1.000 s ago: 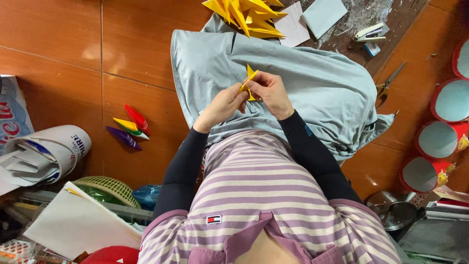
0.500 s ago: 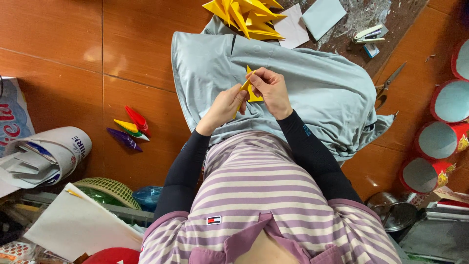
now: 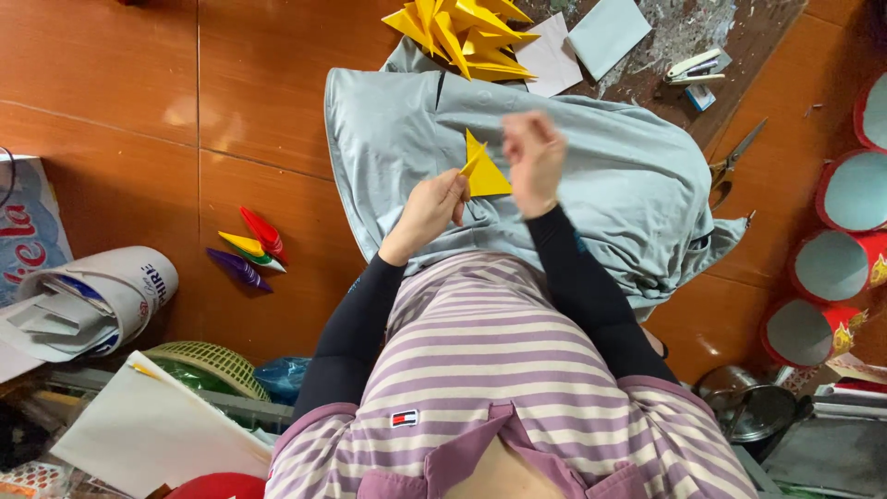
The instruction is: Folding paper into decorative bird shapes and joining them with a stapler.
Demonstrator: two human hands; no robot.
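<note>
The grey cloth (image 3: 601,185) over the person's lap carries the work, and near its middle the left hand (image 3: 427,211) pinches a folded yellow paper triangle (image 3: 482,174) between closed fingertips. The right hand (image 3: 533,159) hovers just beside the triangle, blurred, so whether its fingers are closed or touch the paper cannot be told. With only one corner pinched, the triangle could slip onto the cloth, or the sharp folds could spring open; a hasty press from the blurred hand might skew a crease.

At the left edge of the brown tiled floor (image 3: 120,83) lies a blue and white printed bag (image 3: 28,231), flat and partly cut off. Beside it is a white rolled bundle of paper (image 3: 102,296) with dark print. Along the right edge stand red paper tubes (image 3: 832,268) with pale blue round ends, four in part view. At the far edge of the cloth sits a pile of yellow folded points (image 3: 462,32), next to two pale paper squares (image 3: 582,42). A small white stapler (image 3: 693,66) and scissors (image 3: 735,155) lie near the upper right corner. Smallest, a few coloured folded cones (image 3: 249,251) lie on the floor left of the cloth
</note>
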